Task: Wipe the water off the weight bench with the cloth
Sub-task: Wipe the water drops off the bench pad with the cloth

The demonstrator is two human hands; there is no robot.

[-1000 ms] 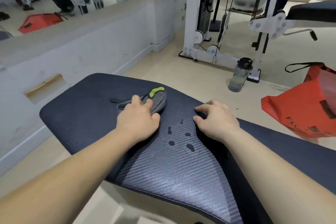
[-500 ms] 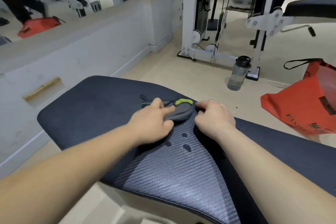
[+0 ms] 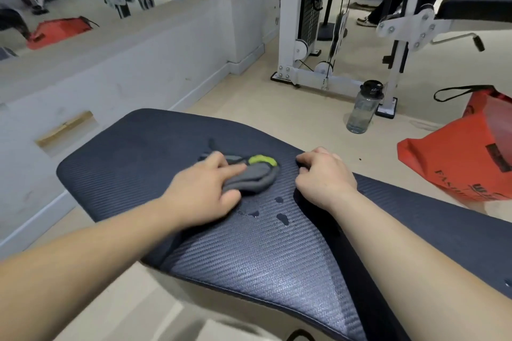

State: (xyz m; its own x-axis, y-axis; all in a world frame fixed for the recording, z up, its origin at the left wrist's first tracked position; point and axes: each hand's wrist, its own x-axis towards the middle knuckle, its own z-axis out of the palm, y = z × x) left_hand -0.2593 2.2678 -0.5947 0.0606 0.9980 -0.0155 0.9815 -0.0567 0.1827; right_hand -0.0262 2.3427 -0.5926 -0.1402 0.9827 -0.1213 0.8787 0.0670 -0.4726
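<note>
Because the cloth (image 3: 250,178) is a small bunched wad of soft grey fabric with a yellow-green tab at its far end, it looks light and limp, with no stiffness of its own; it should mould to whatever presses it and drag easily over a smooth surface. It lies on the weight bench (image 3: 133,152) near the middle of the dark ribbed pad, with the left hand (image 3: 202,196) flat over its near-left part, fingers laid across the top and thumb tucked against its near edge, pressing down rather than pinching. A flat palm over the bulk seems the best hold, since a fingertip grip would likely let the wad roll or unfold. Several water drops (image 3: 282,218) sit just nearer than the cloth, beaded on the pad, which suggests a slick covering that sheds water. The right hand (image 3: 322,174) rests just beside the cloth, fingers curled, knuckles on the pad, holding nothing. Beyond, a water bottle (image 3: 363,108) stands on the floor.
</note>
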